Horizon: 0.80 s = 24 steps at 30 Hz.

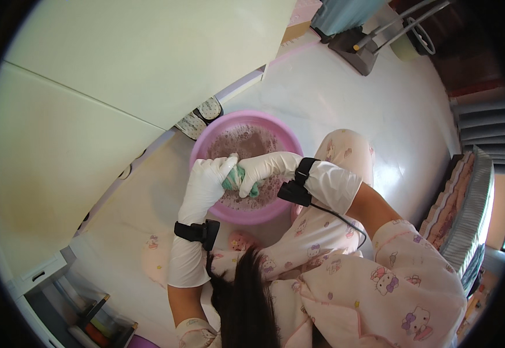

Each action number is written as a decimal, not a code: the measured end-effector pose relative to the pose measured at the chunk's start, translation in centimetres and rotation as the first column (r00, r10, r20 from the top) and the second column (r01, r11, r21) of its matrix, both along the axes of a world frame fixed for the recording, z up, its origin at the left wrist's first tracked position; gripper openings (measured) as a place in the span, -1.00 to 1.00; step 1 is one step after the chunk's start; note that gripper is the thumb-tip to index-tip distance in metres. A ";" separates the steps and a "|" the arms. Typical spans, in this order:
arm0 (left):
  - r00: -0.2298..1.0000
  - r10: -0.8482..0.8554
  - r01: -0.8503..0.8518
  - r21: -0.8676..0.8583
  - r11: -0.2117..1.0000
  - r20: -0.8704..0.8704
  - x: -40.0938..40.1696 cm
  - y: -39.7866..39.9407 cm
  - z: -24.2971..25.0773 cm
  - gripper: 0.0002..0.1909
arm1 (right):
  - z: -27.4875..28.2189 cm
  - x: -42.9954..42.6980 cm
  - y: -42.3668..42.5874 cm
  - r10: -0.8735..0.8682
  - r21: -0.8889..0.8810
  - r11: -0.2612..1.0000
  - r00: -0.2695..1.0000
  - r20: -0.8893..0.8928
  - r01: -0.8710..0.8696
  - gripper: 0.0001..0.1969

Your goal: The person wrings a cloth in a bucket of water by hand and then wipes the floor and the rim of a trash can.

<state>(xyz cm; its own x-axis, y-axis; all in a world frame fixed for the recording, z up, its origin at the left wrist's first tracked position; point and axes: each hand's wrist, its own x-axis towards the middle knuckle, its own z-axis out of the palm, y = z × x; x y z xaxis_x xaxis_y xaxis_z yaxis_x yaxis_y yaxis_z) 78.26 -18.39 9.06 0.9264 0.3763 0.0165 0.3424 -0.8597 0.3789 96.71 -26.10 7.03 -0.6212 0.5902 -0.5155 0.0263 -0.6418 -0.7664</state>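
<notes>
Both my hands wear long white gloves and meet over a pink plastic basin (196, 150) on the floor. My left hand (217, 172) is closed around one end of a bunched green cloth (234, 178). Curled over the cloth's other end is my right hand (256, 172), close beside the left. The cloth looks twisted between them, and a lower tip of it hangs below the right hand's fingers. Soapy, brownish water (246, 141) with bubbles fills the basin beneath. A black strap with a small device (296, 191) sits on each wrist.
A pale cabinet (104, 108) stands along the left, with dotted slippers (200, 119) under its edge. A dustpan (356, 50) is at the far back right. My knee (343, 148) rises right of the basin. A cable (343, 217) trails from my right wrist. A bed (461, 213) is at right.
</notes>
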 end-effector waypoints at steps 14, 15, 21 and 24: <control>0.996 -0.090 0.086 -0.233 0.969 -0.007 0.6 -3.7 -1.4 -0.39 | -1.0 0.8 -1.7 0.281 -0.071 0.960 0.926 0.252 -0.272 -0.76; 0.995 -0.099 0.097 -0.232 0.968 0.001 0.9 -3.9 -1.5 -0.39 | -1.3 0.9 -2.0 0.272 -0.072 0.962 0.926 0.260 -0.263 -0.76; 0.964 -0.100 0.091 -0.050 0.995 -0.245 2.5 -3.8 -2.5 -0.63 | -1.9 1.0 -2.3 0.155 0.087 0.979 0.945 0.289 -0.187 -0.64; 0.955 0.018 -0.032 -0.044 0.998 -0.297 2.9 -3.9 -3.4 -0.66 | -1.7 0.7 -1.8 0.136 0.204 0.931 0.804 0.579 -0.304 -0.66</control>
